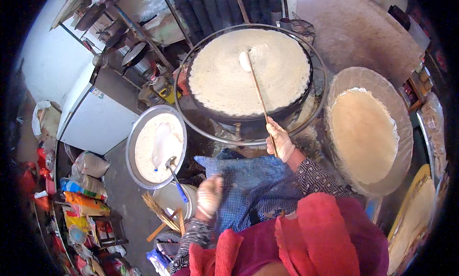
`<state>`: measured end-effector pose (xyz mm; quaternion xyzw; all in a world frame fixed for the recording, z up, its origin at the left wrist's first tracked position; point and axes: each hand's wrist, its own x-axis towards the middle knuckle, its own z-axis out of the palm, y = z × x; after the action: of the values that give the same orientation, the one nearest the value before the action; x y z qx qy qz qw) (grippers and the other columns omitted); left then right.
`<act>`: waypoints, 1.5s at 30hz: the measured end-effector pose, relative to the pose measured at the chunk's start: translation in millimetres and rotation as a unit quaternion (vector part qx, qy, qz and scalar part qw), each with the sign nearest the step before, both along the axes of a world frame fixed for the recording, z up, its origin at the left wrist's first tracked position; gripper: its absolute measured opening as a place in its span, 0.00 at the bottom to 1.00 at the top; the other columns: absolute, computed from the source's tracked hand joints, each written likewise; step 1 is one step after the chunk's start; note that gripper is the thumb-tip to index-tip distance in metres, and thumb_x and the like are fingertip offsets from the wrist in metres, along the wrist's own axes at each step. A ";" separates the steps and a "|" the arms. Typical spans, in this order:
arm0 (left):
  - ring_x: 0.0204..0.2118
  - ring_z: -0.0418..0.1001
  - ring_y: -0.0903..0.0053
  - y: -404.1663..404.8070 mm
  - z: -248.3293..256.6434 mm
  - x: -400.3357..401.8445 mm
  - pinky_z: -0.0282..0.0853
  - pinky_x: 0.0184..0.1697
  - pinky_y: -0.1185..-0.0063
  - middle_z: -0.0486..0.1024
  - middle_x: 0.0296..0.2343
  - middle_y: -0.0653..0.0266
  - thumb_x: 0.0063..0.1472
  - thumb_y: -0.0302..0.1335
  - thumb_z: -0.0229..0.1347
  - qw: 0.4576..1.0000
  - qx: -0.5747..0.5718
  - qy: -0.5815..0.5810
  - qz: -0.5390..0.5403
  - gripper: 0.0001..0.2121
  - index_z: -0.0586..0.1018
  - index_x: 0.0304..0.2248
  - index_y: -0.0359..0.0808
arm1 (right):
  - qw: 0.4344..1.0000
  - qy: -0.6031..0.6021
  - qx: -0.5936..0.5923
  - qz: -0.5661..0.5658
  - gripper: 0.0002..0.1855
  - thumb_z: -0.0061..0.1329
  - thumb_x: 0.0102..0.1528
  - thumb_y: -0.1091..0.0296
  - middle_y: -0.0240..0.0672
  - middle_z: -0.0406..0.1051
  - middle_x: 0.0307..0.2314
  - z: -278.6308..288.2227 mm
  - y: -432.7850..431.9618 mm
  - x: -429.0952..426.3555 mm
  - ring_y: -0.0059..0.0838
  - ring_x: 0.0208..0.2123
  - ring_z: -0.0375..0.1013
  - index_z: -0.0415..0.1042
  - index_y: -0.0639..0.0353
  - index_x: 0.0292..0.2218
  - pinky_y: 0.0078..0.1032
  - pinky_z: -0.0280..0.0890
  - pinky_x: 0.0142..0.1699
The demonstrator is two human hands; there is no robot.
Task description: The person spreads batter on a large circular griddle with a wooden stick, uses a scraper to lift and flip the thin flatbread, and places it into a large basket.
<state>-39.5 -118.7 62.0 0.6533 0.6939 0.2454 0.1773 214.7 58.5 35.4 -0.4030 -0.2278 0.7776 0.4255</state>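
My right hand (280, 139) grips the lower part of a thin wooden stick (259, 87). At its far end a pale rounded spreader head (245, 61) rests on a wide layer of cream batter (218, 79). That layer covers most of a large round black griddle (310, 86), and a small wetter-looking patch lies beside the head. My left hand (209, 196), slightly blurred, is curled into a fist over the blue checked cloth (247, 182) on my lap. Nothing shows in it.
A metal ring (247, 144) surrounds the griddle. Left stands a metal basin (130, 157) of pale mixture, holding a plastic bottle (162, 141) and a blue-handled ladle (181, 191). Below are a bucket (193, 194) and straw whisk (157, 206). Thin round flatbread (364, 136) lies right.
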 end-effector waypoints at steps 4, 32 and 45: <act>0.40 0.71 0.55 -14.0 -36.7 -108.9 0.65 0.47 0.67 0.73 0.35 0.49 0.57 0.29 0.52 0.962 0.079 0.222 0.138 0.21 0.68 0.49 0.30 | 0.950 0.312 -0.030 0.008 0.20 0.42 0.62 0.59 0.24 0.62 0.12 -14.4 -12.6 -2.5 0.17 0.09 0.56 0.61 0.28 0.54 0.20 0.51 0.12; 0.19 0.65 0.81 -92.3 -35.1 -98.1 0.66 0.18 0.81 0.69 0.26 0.63 0.61 0.24 0.47 0.854 0.018 -0.350 0.386 0.30 0.51 0.61 0.38 | 0.999 0.025 -0.014 -0.024 0.23 0.47 0.59 0.61 0.24 0.63 0.12 -2.6 -22.2 -42.5 0.20 0.06 0.57 0.62 0.42 0.55 0.22 0.53 0.10; 0.19 0.62 0.88 92.4 66.8 5.0 0.60 0.17 0.88 0.64 0.23 0.71 0.62 0.23 0.47 0.881 -0.019 -0.461 0.107 0.31 0.48 0.62 0.38 | 0.986 0.148 -0.008 -0.073 0.21 0.37 0.63 0.57 0.26 0.57 0.09 -9.4 -86.7 8.4 0.20 0.07 0.54 0.58 0.35 0.57 0.21 0.50 0.13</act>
<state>-34.5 -26.2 128.7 0.3850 0.6038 0.5230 0.4622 223.1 -28.2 26.0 -0.3026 -0.1264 0.7974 0.5066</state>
